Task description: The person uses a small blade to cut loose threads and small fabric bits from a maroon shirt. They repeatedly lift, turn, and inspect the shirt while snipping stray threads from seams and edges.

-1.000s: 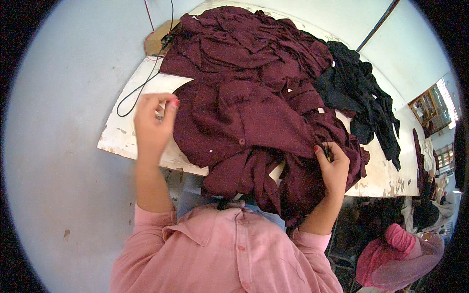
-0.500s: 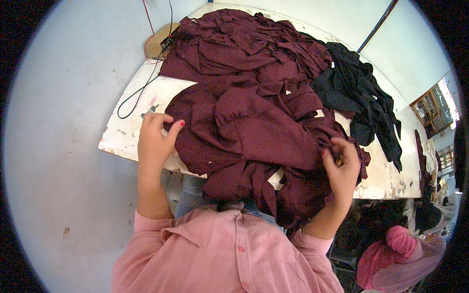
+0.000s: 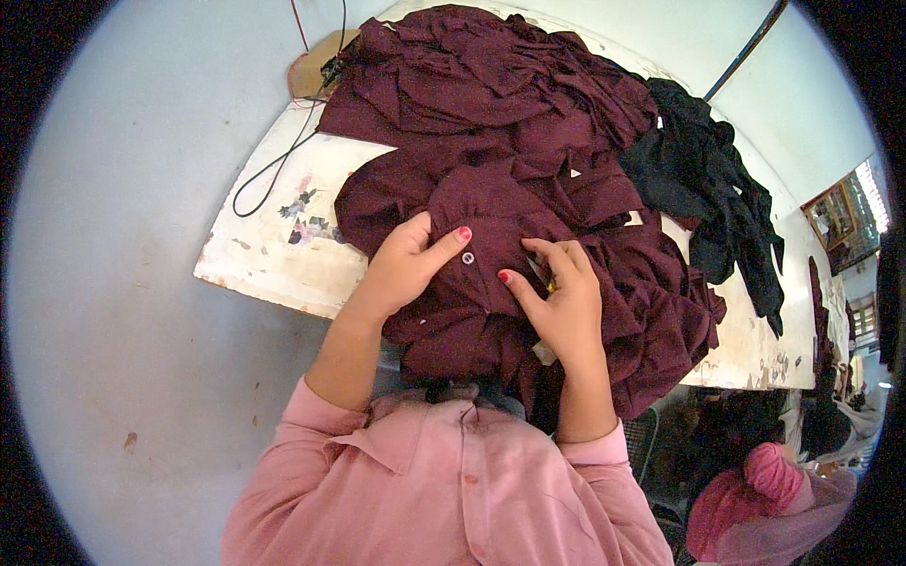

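A maroon cloth garment (image 3: 453, 302) lies bunched in front of me at the table's near edge. A small round pale button (image 3: 468, 258) shows on it. My left hand (image 3: 401, 269) grips the cloth left of the button, thumb on top, its other fingers partly hidden. Right of the button, my right hand (image 3: 566, 297) rests on the garment, thumb and forefinger curved and apart at the tips. A small tool with a yellow part (image 3: 550, 288) shows within that hand; most of it is hidden by the fingers.
More maroon cloth (image 3: 472, 80) is heaped at the back of the worn white table (image 3: 255, 259). Black cloth (image 3: 703, 179) lies to the right. A looped black cable (image 3: 269, 179) hangs by a brown block (image 3: 316, 71) at the left. Another person (image 3: 746, 509) is at lower right.
Both hands have moved inward: the left from the garment's left edge, the right from its right side. The button has come into sight between them as the cloth shifted.
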Motion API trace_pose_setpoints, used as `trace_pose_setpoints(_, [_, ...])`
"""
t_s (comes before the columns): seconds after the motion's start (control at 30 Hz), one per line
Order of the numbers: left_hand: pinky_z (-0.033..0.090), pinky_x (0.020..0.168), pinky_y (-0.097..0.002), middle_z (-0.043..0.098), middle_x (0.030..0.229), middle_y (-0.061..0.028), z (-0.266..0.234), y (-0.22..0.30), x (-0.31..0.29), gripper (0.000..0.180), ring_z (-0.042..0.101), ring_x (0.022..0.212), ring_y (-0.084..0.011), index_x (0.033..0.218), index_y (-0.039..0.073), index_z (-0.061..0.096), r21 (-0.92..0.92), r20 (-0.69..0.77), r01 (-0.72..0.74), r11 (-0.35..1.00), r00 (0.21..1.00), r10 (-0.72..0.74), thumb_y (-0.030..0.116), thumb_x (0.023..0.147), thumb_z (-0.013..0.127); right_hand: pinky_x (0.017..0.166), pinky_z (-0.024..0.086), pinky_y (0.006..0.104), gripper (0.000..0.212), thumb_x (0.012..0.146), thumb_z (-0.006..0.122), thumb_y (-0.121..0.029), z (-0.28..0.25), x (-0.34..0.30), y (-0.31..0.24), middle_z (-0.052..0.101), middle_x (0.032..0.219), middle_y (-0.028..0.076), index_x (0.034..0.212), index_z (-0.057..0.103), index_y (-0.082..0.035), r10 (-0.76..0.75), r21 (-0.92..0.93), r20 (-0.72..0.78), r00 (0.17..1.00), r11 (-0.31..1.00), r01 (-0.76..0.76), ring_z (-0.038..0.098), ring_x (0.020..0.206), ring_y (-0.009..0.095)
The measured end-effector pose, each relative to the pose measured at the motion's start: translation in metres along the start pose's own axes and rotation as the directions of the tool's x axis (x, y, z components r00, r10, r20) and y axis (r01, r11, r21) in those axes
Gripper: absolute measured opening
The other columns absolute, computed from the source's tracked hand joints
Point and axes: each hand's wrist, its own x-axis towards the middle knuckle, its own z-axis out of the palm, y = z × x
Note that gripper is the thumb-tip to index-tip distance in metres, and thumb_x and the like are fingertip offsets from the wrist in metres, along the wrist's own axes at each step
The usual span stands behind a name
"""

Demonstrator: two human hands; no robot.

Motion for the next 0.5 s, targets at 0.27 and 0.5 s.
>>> trace_pose_setpoints(0.27, [0.047, 0.084, -0.0250, 0.064, 0.104, -0.0113, 0.010, 0.022, -0.014, 0.041, 0.059, 0.093, -0.0116, 0.132, 0.003, 0.030, -0.287, -0.042, -0.132, 0.949, 0.991, 0.125, 0.008, 0.097, 0.051, 0.067, 0.050, 0.0336, 0.046, 0.079, 0.073, -0.024, -0.005, -0.003, -0.002, 0.056, 0.092, 0.009, 0.120, 0.059, -0.006, -0.228, 0.044, -0.080, 0.970, 0.972, 0.232, 0.060, 0.079, 0.023])
trace_pose_setpoints(0.5, [0.045, 0.085, -0.0221, 0.062, 0.102, -0.0055, 0.000, 0.025, -0.016, 0.020, 0.057, 0.095, -0.0088, 0.109, -0.001, 0.059, -0.103, 0.017, -0.109, 0.989, 0.994, 0.111, 0.001, 0.090, 0.054, 0.066, 0.050, 0.0329, 0.047, 0.087, 0.064, -0.016, -0.012, -0.009, -0.017, 0.058, 0.089, 0.011, 0.131, 0.052, -0.006, -0.290, 0.032, 0.026, 0.957, 0.957, 0.289, 0.061, 0.075, 0.025])
